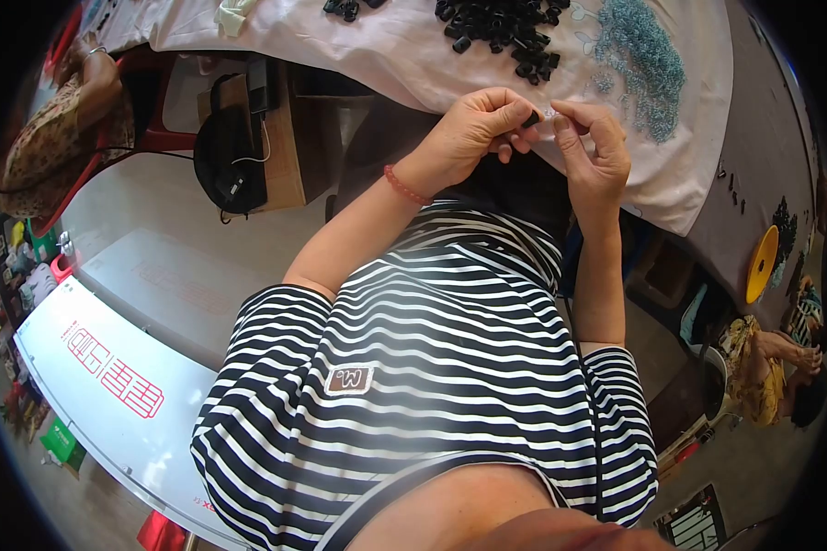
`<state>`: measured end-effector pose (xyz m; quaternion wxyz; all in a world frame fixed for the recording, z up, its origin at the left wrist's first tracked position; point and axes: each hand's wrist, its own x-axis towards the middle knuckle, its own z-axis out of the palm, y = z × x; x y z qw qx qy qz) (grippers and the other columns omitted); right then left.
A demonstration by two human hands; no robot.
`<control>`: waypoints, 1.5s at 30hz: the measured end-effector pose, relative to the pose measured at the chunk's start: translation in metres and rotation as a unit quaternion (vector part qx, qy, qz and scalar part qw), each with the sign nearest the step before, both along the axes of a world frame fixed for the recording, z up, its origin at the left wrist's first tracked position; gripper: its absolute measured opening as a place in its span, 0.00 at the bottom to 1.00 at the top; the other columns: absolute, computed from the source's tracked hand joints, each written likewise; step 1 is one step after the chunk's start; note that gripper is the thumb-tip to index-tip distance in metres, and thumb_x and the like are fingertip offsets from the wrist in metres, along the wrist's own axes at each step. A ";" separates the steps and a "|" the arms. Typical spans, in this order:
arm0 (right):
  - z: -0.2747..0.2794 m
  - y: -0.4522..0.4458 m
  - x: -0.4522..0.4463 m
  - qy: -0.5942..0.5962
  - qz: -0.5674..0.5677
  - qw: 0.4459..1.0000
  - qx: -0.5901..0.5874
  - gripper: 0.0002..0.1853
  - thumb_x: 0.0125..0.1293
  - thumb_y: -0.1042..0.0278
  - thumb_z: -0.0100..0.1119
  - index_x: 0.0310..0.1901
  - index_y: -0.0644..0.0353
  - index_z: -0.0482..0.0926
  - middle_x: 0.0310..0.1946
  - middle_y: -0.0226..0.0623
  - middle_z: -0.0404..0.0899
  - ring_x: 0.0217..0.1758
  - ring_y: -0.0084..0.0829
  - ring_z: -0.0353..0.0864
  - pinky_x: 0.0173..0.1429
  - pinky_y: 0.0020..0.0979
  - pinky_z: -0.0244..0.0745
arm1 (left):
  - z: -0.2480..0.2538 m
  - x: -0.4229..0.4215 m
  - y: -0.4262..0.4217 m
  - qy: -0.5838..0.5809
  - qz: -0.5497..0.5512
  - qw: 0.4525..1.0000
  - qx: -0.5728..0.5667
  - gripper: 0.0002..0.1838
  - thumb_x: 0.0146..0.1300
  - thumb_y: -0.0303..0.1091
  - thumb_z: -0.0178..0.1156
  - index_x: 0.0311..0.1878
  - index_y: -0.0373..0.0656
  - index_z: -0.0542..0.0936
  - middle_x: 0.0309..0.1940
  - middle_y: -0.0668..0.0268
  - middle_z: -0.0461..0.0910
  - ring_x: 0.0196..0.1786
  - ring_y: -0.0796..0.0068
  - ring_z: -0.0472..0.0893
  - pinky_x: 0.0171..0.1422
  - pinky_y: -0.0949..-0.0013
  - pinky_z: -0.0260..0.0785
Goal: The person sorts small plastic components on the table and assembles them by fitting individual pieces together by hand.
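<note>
My left hand [489, 127], with a beaded bracelet [406, 186] on its wrist, pinches a small black piece [531, 119] between thumb and fingers. Close beside it, my right hand [595, 151] has thumb and forefinger pinched together. A tiny pale, clear-looking bit [550, 112] shows at those fingertips, too small to name. Both hands are above the near edge of a pink cloth [386, 41]. Just beyond them lies a pile of small black pieces [501, 28]. To the right of that spreads a pile of small bluish translucent pieces [648, 69].
A cardboard box [294, 138] with a black bag [228, 161] stands at the left. A white panel with red print [110, 367] is lower left. Another person's arm [99, 83] is at the upper left. On the right is a yellow dish [762, 264].
</note>
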<state>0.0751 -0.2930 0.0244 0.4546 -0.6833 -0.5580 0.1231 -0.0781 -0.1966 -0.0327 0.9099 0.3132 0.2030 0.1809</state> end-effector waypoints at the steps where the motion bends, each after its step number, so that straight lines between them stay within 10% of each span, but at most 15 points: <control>1: 0.001 0.000 0.000 -0.011 0.010 1.000 -0.001 0.08 0.64 0.74 0.67 0.45 0.57 0.86 0.37 0.31 0.85 0.41 0.29 0.80 0.56 0.30 0.64 | -0.003 0.001 0.000 -0.003 0.001 1.000 0.007 0.16 0.72 0.46 0.61 0.48 0.41 0.83 0.37 0.68 0.84 0.37 0.83 0.82 0.38 0.80 0.74; 19: 0.004 0.002 -0.002 -0.030 0.033 0.999 -0.027 0.09 0.63 0.72 0.68 0.46 0.54 0.87 0.35 0.26 0.82 0.38 0.24 0.77 0.55 0.30 0.59 | 0.001 0.004 -0.005 -0.020 0.024 0.999 0.015 0.12 0.74 0.37 0.61 0.51 0.38 0.82 0.41 0.65 0.86 0.42 0.78 0.84 0.45 0.75 0.77; 28: 0.016 0.000 -0.003 -0.233 0.043 0.971 -0.013 0.15 0.63 0.71 0.68 0.51 0.51 0.88 0.39 0.25 0.82 0.43 0.22 0.77 0.58 0.35 0.55 | 0.000 0.002 -0.006 -0.023 0.023 0.999 0.004 0.12 0.73 0.35 0.62 0.52 0.37 0.82 0.41 0.63 0.86 0.43 0.76 0.85 0.47 0.74 0.78; 34: 0.005 -0.003 0.002 -0.106 0.048 0.993 -0.020 0.17 0.61 0.71 0.68 0.52 0.49 0.88 0.44 0.24 0.83 0.48 0.25 0.78 0.60 0.35 0.55 | -0.001 0.003 -0.005 -0.035 0.019 0.999 -0.002 0.12 0.73 0.36 0.62 0.51 0.37 0.82 0.40 0.63 0.86 0.44 0.76 0.85 0.48 0.74 0.77; 40: 0.013 -0.003 -0.008 -0.287 0.016 0.958 -0.018 0.17 0.62 0.73 0.67 0.53 0.50 0.87 0.46 0.27 0.84 0.49 0.25 0.78 0.61 0.34 0.55 | -0.001 0.002 -0.006 -0.036 0.023 0.999 -0.007 0.12 0.73 0.36 0.62 0.52 0.37 0.81 0.42 0.63 0.85 0.44 0.76 0.84 0.49 0.73 0.77; 45: 0.001 -0.003 -0.003 -0.167 0.034 0.985 0.003 0.18 0.59 0.74 0.68 0.53 0.50 0.87 0.47 0.26 0.84 0.48 0.26 0.78 0.61 0.35 0.56 | -0.002 0.002 -0.007 -0.035 0.026 0.999 -0.011 0.12 0.73 0.36 0.62 0.52 0.37 0.81 0.41 0.64 0.85 0.44 0.76 0.84 0.48 0.74 0.77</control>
